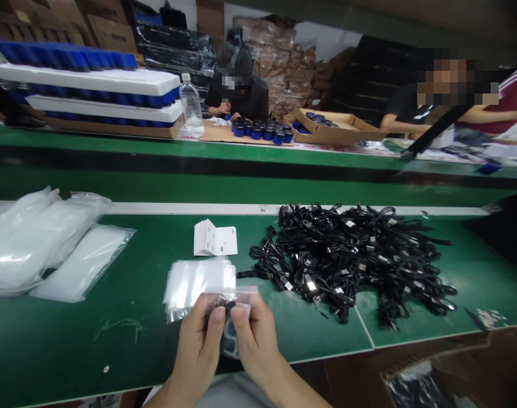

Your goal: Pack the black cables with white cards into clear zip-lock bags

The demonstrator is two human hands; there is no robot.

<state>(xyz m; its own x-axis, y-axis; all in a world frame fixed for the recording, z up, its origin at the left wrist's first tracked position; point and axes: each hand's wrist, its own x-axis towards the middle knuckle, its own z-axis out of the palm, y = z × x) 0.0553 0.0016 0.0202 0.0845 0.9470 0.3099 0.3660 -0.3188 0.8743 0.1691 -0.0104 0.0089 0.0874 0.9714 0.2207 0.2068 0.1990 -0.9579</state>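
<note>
My left hand (198,345) and my right hand (254,340) meet low in the middle of the view, fingers pinching the mouth of a small clear plastic bag (231,298). A coiled black cable (228,334) sits partly inside that bag, half hidden by my fingers. Just behind my left hand lies a stack of similar clear bags (194,286). A small pile of white paper cards (213,239) rests beyond it. To the right of my right hand spreads a large heap of black USB cables (347,260), its nearest cable ends close to my fingers.
Bulk packs of clear bags (41,243) lie at the left of the green workbench (92,340). Across a raised shelf, co-workers (237,85) handle blue-capped jars (258,131). Stacked cartons fill the back, and a cardboard box (432,379) stands below the right bench edge.
</note>
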